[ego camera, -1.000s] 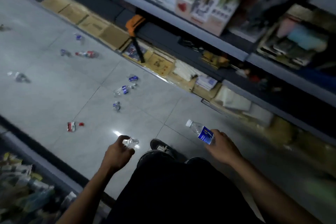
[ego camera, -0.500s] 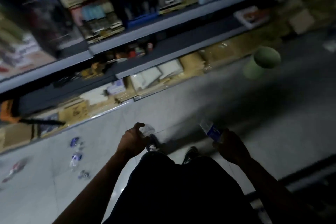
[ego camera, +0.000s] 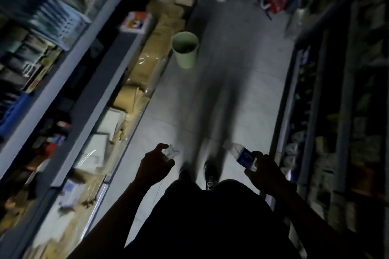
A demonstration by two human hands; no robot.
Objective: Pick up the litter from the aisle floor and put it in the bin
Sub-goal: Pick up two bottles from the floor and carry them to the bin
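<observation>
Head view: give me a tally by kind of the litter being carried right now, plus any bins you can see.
Plastic bottle with blue label, in the right hand: 1
Crumpled clear plastic piece, in the left hand: 1
Pale green bin, ahead by the left shelving: 1
Total: 3

Stocked shelves [ego camera: 69,82] are running down the frame's left side, brown packages [ego camera: 147,63] are lying along their base, and a red bag [ego camera: 273,1] is sitting at upper right.
</observation>
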